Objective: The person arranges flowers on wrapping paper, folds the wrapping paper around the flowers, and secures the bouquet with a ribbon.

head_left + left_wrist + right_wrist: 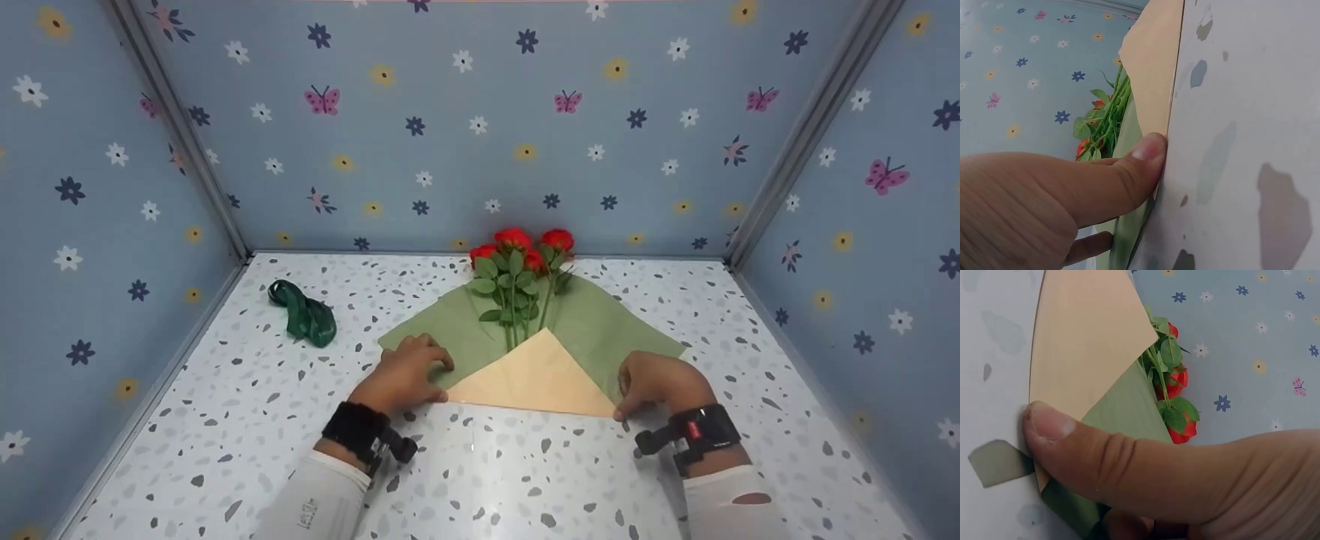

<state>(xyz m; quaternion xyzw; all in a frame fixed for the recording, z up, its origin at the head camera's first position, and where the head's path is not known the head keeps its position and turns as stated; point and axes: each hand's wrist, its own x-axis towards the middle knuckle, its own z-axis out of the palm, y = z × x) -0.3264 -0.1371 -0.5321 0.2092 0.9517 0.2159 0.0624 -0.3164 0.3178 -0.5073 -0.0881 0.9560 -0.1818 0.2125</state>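
A: Clock centred on the cream flap point(536, 375); where's the wrapping paper point(600, 322)?
B: Flat on the speckled counter point(480, 480), green side up; flap folded over at 6 o'clock, its tip toward 12; red roses point(514, 238) at 12, stems running down to the flap's upper edge.
A: Hands?
B: Left hand point(403, 375) at 9; thumb on the flap's corner, fingers bent over the green, a gap between; can't tell whether it clamps; right hand point(664, 381) at 3, thumb and bent fingers together, pinching the other corner.
A: Other stuff?
B: Dark green ribbon point(307, 319), bundled, between 9 and 10, well apart from the paper.
A: Writing?
B: Left sleeve point(319, 499), around 8, looks like "LetsSlim", blurry; red tag point(694, 430) on the right wrist strap point(716, 427), around 4, too small to read.
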